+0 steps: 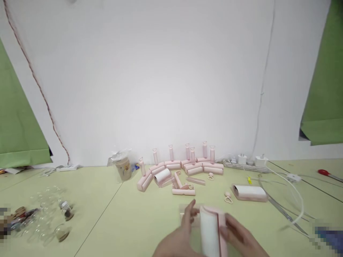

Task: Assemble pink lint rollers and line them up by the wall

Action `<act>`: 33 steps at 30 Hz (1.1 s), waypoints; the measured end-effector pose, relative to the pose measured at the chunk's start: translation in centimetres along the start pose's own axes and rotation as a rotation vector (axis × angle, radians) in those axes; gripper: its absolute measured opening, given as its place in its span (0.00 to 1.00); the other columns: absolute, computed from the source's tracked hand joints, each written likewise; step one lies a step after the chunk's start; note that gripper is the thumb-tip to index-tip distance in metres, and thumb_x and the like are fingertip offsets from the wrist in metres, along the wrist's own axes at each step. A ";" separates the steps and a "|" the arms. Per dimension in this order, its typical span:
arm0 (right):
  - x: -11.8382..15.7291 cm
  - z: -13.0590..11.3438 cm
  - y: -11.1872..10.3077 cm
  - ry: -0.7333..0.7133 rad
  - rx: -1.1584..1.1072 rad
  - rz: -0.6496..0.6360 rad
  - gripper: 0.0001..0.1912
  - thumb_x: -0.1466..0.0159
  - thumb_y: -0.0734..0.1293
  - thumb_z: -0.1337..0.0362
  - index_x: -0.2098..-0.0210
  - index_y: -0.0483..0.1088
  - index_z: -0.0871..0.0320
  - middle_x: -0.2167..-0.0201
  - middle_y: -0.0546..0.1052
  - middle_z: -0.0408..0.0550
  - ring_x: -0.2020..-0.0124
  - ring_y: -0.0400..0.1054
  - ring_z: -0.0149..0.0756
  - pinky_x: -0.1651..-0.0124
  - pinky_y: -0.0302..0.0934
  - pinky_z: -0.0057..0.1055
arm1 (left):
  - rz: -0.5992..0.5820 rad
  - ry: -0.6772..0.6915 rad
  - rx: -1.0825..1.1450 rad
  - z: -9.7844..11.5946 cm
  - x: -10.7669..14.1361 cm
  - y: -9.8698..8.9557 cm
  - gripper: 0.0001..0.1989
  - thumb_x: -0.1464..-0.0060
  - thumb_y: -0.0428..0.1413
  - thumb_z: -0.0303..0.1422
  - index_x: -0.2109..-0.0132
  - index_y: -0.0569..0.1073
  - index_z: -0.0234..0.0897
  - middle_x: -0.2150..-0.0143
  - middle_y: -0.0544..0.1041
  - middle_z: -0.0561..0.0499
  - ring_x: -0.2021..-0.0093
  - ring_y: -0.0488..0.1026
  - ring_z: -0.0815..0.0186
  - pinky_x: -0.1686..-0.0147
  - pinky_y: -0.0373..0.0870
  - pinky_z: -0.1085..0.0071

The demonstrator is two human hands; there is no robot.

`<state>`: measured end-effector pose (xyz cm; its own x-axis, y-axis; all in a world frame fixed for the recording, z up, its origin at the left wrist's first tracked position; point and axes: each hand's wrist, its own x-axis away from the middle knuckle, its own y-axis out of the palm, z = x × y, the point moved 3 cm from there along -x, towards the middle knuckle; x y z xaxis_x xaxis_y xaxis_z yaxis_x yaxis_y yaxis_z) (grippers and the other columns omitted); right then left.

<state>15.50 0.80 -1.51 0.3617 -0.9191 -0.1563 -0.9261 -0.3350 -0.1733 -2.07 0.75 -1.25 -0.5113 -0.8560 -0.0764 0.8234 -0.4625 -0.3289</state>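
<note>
Right grip: pink-and-white case pinched by its side above the near tabletop, apparently for steadiness. Left grip: set beside it, closure cannot be told. Similar cases: grouped behind, presumably within reach.

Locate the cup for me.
The cup stands left of centre in the head view, near the wall, just left of the pink cases.

Head-worn cam, facing fwd & down, tbl close, wall beyond
</note>
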 end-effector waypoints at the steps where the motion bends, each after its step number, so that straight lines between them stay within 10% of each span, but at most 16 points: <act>1: -0.8 -1.0 -0.7 -0.015 0.048 0.019 0.23 0.43 0.58 0.44 0.58 0.68 0.52 0.57 0.73 0.51 0.51 0.63 0.49 0.51 0.59 0.39 | 0.031 0.027 -0.017 -0.5 0.0 -1.1 0.59 0.67 0.64 0.41 0.38 0.32 0.39 0.38 0.50 0.41 0.39 0.48 0.56 0.42 0.48 0.62; 5: -4.1 -4.5 -2.1 -0.152 0.325 -0.031 0.22 0.38 0.54 0.48 0.52 0.64 0.53 0.56 0.72 0.51 0.54 0.65 0.45 0.54 0.61 0.37 | 0.297 -0.194 -0.166 -3.6 -0.6 -4.2 0.51 0.64 0.62 0.42 0.38 0.41 0.34 0.40 0.51 0.40 0.39 0.47 0.56 0.42 0.48 0.63; 10: -5.7 -4.6 -0.1 -0.240 0.499 -0.167 0.21 0.35 0.51 0.52 0.48 0.62 0.50 0.59 0.70 0.48 0.57 0.65 0.40 0.55 0.60 0.35 | 0.248 -0.248 -0.203 -4.8 -0.8 -2.6 0.29 0.68 0.63 0.44 0.57 0.69 0.38 0.55 0.64 0.48 0.48 0.58 0.56 0.47 0.54 0.65; 21: -4.3 -3.1 1.2 -0.261 0.913 -0.349 0.18 0.36 0.54 0.54 0.50 0.65 0.47 0.69 0.67 0.47 0.66 0.63 0.40 0.64 0.58 0.35 | 0.133 -0.278 -0.268 -4.5 -0.8 -1.4 0.39 0.74 0.63 0.50 0.51 0.66 0.42 0.52 0.61 0.48 0.44 0.48 0.52 0.44 0.45 0.61; 26: -3.6 -2.0 1.7 -0.240 0.950 -0.321 0.20 0.37 0.56 0.53 0.45 0.60 0.44 0.57 0.67 0.50 0.57 0.63 0.41 0.57 0.59 0.38 | 0.123 -0.277 -0.264 -4.2 -0.7 -1.5 0.34 0.69 0.62 0.48 0.52 0.65 0.44 0.53 0.61 0.49 0.44 0.49 0.54 0.44 0.45 0.61; 33: -12.9 -1.5 -2.5 -0.092 1.047 -0.001 0.15 0.36 0.60 0.61 0.51 0.63 0.58 0.50 0.66 0.50 0.52 0.63 0.41 0.51 0.57 0.46 | 0.102 -0.267 -0.250 -4.5 -0.9 -1.6 0.34 0.72 0.63 0.48 0.54 0.66 0.45 0.53 0.62 0.50 0.44 0.50 0.54 0.43 0.43 0.59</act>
<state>12.98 13.21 2.45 0.4103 -0.8847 -0.2214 -0.3867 0.0510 -0.9208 -4.05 3.28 -4.91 -0.3204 -0.9401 0.1167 0.7644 -0.3293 -0.5543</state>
